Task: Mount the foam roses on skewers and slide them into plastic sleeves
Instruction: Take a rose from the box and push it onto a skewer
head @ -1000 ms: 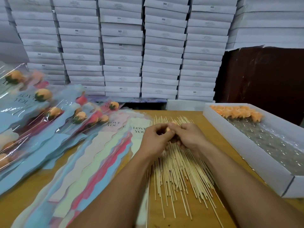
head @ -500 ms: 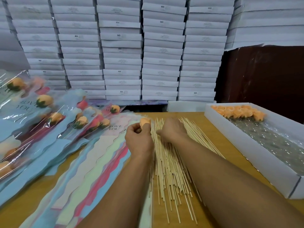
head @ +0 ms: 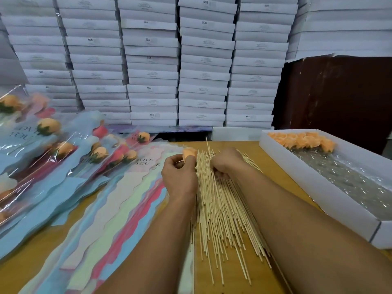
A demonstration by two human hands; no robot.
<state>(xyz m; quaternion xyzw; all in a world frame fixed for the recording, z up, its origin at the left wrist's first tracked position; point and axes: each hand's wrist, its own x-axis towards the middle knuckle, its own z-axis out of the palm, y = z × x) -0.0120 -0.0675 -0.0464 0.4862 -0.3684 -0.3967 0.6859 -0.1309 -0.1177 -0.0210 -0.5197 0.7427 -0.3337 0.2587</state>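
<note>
Barely shifted since before: left hand (head: 179, 179) pinching rose (head: 189, 153); right hand (head: 228, 163) curled into skewers (head: 220, 209) just right, running lengthwise away.

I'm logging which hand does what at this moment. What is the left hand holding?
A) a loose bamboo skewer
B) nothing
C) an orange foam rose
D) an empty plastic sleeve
C: the left hand has its fingers curled round an orange foam rose, just left of the skewer pile, while the right hand picks at the skewers.
</note>
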